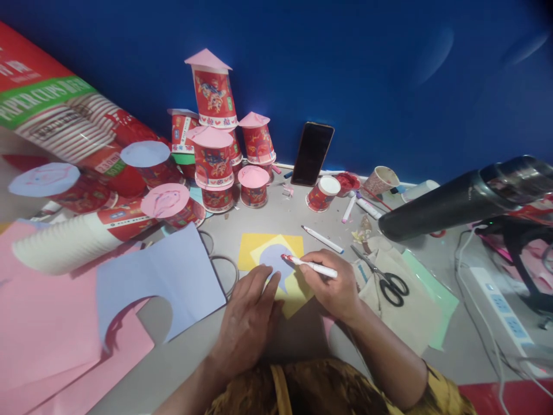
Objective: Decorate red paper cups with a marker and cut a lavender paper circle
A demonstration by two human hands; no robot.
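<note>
A white marker pen (317, 268) with a red tip is gripped by my right hand (334, 285), its tip over a pale lavender paper cutout (276, 256). The cutout is roundish with a pointed tail. My left hand (248, 317) lies flat with its fingertips on the cutout's lower left edge. Under the cutout are yellow paper sheets (296, 294). Behind my right hand lies another white marker with a blue end (323, 239). To its right, black-handled scissors (391, 285) rest on a beige cloth (400, 317).
Decorated paper cups with pink paper roofs (212, 89) stand stacked at the back, left of an upright phone (313, 153). Cut blue paper (185, 276) and pink paper (47, 300) cover the left side. A dark cylinder (449, 202) and a power strip (503, 314) lie right.
</note>
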